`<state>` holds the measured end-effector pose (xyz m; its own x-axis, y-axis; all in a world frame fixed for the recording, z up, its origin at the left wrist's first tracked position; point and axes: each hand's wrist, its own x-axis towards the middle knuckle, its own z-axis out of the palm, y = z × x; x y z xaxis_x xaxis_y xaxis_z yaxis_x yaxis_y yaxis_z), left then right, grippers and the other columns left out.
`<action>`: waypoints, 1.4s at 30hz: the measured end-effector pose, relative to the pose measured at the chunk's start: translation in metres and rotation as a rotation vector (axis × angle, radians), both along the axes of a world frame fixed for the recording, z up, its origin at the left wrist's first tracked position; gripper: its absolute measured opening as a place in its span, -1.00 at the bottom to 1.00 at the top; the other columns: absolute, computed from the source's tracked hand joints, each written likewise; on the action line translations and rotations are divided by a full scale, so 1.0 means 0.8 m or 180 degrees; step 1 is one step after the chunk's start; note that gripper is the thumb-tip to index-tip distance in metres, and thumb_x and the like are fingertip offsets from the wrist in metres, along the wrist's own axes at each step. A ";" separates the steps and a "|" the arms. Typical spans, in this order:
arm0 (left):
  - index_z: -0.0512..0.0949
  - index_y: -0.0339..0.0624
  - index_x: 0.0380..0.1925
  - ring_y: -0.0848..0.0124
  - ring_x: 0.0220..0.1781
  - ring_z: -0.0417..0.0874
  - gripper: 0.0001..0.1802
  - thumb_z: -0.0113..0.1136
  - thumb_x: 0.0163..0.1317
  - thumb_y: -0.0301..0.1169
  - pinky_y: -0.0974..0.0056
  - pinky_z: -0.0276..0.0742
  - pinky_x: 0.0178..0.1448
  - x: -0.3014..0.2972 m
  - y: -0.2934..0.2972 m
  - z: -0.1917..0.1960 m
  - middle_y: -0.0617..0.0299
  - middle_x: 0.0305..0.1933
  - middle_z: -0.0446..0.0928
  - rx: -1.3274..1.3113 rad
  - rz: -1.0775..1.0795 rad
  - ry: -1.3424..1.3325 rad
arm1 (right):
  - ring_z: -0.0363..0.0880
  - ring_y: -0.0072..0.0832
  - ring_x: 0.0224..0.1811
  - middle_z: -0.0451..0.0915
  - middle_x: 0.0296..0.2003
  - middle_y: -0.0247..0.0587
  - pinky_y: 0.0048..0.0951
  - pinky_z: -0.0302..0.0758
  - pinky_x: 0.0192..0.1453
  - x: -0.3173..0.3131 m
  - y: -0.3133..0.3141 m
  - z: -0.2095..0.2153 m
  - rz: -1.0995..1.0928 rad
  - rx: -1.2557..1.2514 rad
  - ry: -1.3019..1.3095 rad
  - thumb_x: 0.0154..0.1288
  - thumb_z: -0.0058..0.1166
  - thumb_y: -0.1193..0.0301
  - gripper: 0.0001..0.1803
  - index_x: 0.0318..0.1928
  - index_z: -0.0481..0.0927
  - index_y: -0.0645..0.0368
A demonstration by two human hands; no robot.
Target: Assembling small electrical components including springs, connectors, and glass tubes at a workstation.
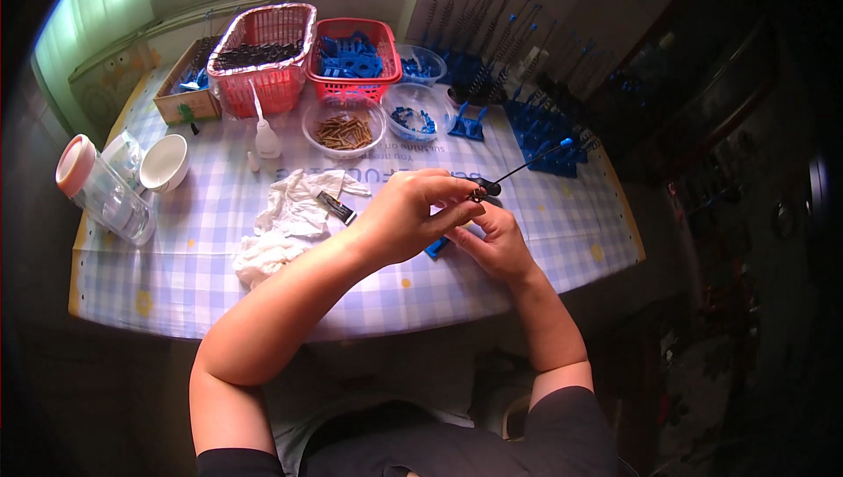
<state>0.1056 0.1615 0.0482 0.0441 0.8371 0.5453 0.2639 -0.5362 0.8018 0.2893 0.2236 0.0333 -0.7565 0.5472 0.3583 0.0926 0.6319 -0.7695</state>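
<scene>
My left hand (pixel 411 215) is closed in a pinch on a thin black rod (pixel 527 164) with a small blue tip, which slants up and to the right. At its lower end a dark coiled part shows at my fingertips. A black rounded piece (pixel 492 187) sits right beside them. My right hand (pixel 502 244) is curled just below, close to my left fingers. Under it a bit of a blue plastic part (pixel 436 247) sticks out; whether my right fingers grip it is hidden. A small black tube (pixel 336 208) lies left of my left wrist.
Crumpled white tissues (pixel 294 209), a white squeeze bottle (pixel 268 137), a cup (pixel 164 164) and a clear jar (pixel 105 189) stand left. Red baskets (pixel 263 91) and bowls of brass-coloured pins (pixel 344 133) and blue pieces (pixel 413 121) stand behind. Blue stands with coiled rods (pixel 546 139) fill the far right.
</scene>
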 end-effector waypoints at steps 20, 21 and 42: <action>0.63 -0.28 -0.15 0.39 -0.26 0.71 -0.77 0.30 0.18 -0.49 0.35 0.58 -0.18 0.001 0.000 0.004 0.11 -0.30 0.65 -0.0015 -0.0012 0.0081 | 0.63 -0.23 -0.12 0.63 -0.17 -0.05 -0.32 0.52 -0.03 0.001 0.004 -0.004 -0.0040 0.0571 0.0110 0.22 0.19 0.47 -0.78 -0.12 0.61 0.24; 0.63 -0.28 -0.15 0.40 -0.25 0.71 -0.77 0.29 0.18 -0.49 0.35 0.58 -0.17 0.000 -0.001 0.006 0.11 -0.30 0.65 -0.0075 -0.0038 0.0044 | 0.61 -0.26 -0.06 0.63 -0.14 -0.08 -0.34 0.50 0.04 0.003 0.005 -0.001 0.0032 0.0366 -0.0054 0.21 0.19 0.49 -0.78 -0.12 0.61 0.25; 0.62 -0.29 -0.14 0.36 -0.24 0.71 -0.76 0.29 0.20 -0.45 0.33 0.58 -0.15 0.002 -0.006 0.010 0.10 -0.29 0.63 -0.0202 -0.0063 0.0053 | 0.62 -0.30 -0.27 0.62 -0.33 -0.11 -0.38 0.51 -0.12 0.001 0.005 -0.006 0.0147 0.0384 0.0158 0.27 0.14 0.40 -0.83 -0.23 0.60 0.26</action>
<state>0.1072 0.1564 0.0563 0.0695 0.8688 0.4903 0.2672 -0.4897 0.8299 0.2902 0.2277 0.0288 -0.7595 0.4629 0.4570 0.0250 0.7228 -0.6906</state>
